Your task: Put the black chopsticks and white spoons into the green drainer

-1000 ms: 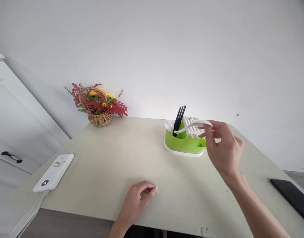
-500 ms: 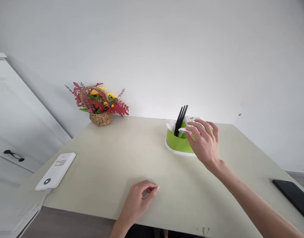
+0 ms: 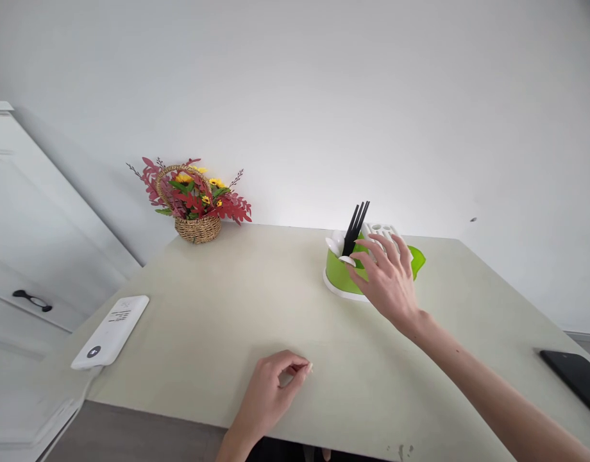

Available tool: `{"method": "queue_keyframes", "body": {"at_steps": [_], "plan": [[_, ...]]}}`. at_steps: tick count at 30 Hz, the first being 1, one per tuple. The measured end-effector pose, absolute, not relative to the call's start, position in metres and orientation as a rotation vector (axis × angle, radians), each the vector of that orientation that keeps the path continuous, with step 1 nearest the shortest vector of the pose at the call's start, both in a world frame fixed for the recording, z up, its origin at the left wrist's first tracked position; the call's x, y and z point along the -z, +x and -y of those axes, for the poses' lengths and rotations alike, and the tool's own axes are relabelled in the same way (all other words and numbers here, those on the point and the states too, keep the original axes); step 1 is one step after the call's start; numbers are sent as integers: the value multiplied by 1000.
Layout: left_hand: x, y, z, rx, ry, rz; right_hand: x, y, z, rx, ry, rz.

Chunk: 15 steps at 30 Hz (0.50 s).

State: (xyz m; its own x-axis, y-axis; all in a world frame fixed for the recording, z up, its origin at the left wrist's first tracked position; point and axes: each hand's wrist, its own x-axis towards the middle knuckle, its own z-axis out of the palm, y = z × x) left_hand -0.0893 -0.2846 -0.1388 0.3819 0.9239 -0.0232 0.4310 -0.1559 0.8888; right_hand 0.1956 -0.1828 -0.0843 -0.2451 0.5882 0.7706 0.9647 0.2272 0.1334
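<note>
The pale tabletop (image 3: 218, 321) fills the view, and the action sits at its far right, where the green cutlery holder (image 3: 337, 273) stands by the wall. The right hand (image 3: 386, 279) is now down on that holder, fingers spread across its near side and over the white slotted insert (image 3: 382, 230) — a second ago it hung in the air to the right, pinching a long white utensil level above the rim. That utensil is out of the fingers now: a white spoon bowl (image 3: 347, 260) pokes up at the holder's near rim, just at the fingertips, so my read is the piece has gone into the holder and the hand has let go, resting loose and open against the green wall. The black chopsticks (image 3: 356, 219) lean up out of the left compartment, as before.

The left hand (image 3: 276, 388) has not budged: curled loosely on the near edge, thumb and forefinger touching, nothing visible between them.

Smaller things around: the wicker flower basket (image 3: 197, 226) at the far left corner, the white power bank (image 3: 111, 331) on the left edge, a black phone (image 3: 574, 377) at the right edge, all well apart from both hands.
</note>
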Motion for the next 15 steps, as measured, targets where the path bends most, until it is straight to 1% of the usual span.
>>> {"method": "queue_keyframes", "body": {"at_steps": [6, 15], "plan": [[141, -90, 284, -699, 1756, -1186, 92, 199, 191, 723, -1502, 1928], [137, -89, 283, -664, 1752, -1207, 96, 228, 187, 754, -1580, 1953]]}}
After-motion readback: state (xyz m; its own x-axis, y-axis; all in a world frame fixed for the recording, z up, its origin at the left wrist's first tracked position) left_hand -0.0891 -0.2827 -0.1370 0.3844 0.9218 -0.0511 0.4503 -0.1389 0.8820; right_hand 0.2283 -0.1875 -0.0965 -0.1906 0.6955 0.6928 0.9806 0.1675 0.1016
